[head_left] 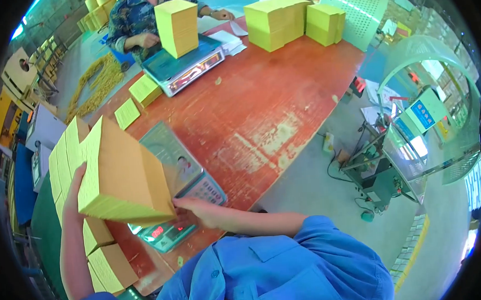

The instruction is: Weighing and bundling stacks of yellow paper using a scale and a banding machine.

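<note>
left hand point(74, 192) and right hand point(196, 209) clasp a tilted stack point(126, 171) at the near scale point(206, 191), and the stack could slide apart if either grip slackens.

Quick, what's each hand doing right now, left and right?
Left hand: holding the yellow paper stack, on its left side.
Right hand: holding that stack's lower right corner.

We record one tall, thick block of yellow sheets point(126, 176), corners fairly square, broad face tan-orange, layered edges brighter yellow. Pose: tilted, braced between the left hand point(76, 185) at its left side and the right hand point(199, 209) near its lower right corner. It partly overlaps the near scale point(166, 238); contact we cannot tell.
</note>
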Demonstrator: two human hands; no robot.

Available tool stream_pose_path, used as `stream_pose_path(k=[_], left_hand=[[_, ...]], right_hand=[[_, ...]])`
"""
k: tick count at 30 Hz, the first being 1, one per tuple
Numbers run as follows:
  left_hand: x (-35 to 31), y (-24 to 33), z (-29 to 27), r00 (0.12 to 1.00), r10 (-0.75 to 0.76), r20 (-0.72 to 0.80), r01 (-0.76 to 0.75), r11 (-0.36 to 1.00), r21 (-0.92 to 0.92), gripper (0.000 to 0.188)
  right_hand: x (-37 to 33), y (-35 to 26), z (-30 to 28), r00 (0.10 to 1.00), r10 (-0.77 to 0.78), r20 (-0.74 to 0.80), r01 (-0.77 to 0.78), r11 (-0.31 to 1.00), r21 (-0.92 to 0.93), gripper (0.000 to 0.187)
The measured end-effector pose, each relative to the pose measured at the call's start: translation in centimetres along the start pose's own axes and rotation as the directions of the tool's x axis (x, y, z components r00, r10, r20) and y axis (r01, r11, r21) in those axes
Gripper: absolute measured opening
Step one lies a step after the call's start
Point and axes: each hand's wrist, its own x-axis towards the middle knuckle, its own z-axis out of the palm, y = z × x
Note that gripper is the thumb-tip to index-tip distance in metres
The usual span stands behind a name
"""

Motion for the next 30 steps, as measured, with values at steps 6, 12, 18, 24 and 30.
stream_pose_path(k=[6,12,18,24,30], left_hand=[[-1.5,-2.5,6.8,0.999,0.0,0.043,0.001,1.0,-0.008,0.054],[4.7,-6.2,21.6,0.993,0.067,0.1,-0.049,0.983,-0.179,0.057],[17.6,-13.6,37.6,0.997,-0.027,0.075,0.046,0.962,-0.27,0.057],[31.5,-13.9,60.2,0.96,-0.145,0.239,0.206,0.945,-0.254,0.058],[47.2,-11.6,78.3,0.971,-0.236,0.043,0.237,0.972,-0.013,0.091]], right_hand=[[-5.5,-5.2,-1.9,0.992,-0.089,-0.084,0.071,0.978,-0.197,0.044],[-13.5,-18.5,-12.7,0.94,-0.32,-0.121,0.219,0.834,-0.506,0.045],[-20.7,-34.7,-26.8,0.906,-0.343,-0.249,0.121,0.772,-0.624,0.046],[-28.1,-50.1,-39.5,0.732,-0.447,-0.514,0.064,0.797,-0.601,0.044],[-33.0,-54.8,-46.3,0.143,-0.966,-0.218,0.03,0.224,-0.974,0.028]])
